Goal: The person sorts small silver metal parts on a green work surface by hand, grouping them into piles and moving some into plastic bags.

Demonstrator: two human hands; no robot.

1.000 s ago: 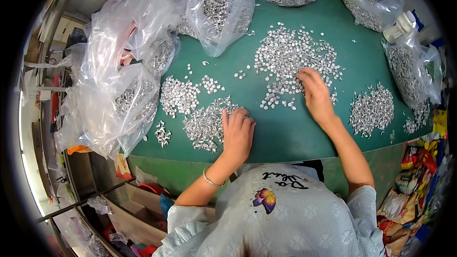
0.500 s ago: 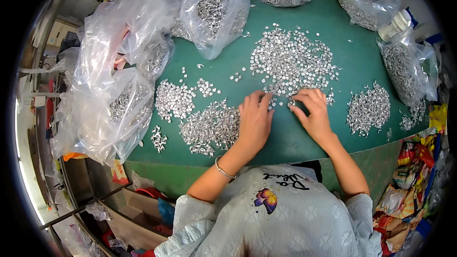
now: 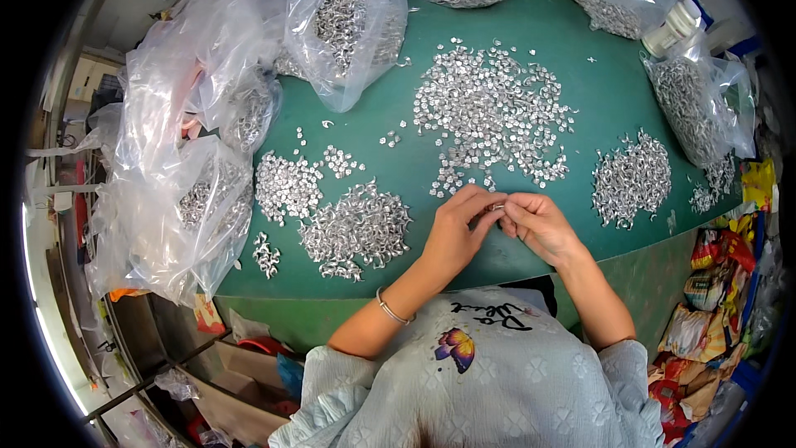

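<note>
My left hand (image 3: pixel 458 231) and my right hand (image 3: pixel 540 226) meet near the front of the green table, thumbs and fingers pinched together. Between their fingertips is a small silvery metal piece (image 3: pixel 497 206), mostly hidden; its exact shape cannot be made out. Just beyond my fingers spreads a large loose pile of small flower-shaped metal pieces (image 3: pixel 489 108). Left of my left hand lies a heap of curved, hook-like metal pieces (image 3: pixel 355 231). A similar heap of curved pieces (image 3: pixel 632 180) is to the right of my right hand.
Farther left lie a pile of flower-like pieces (image 3: pixel 287 187) and a small cluster of curved ones (image 3: pixel 266 255). Clear plastic bags (image 3: pixel 157 224) of metal parts crowd the left side. More bags (image 3: pixel 692 104) and a white bottle (image 3: pixel 673 27) stand at the right.
Both hands have drawn back from the edge of the large pile toward me and come together, fingertips now on a small metal piece. The whole view has shifted slightly.
</note>
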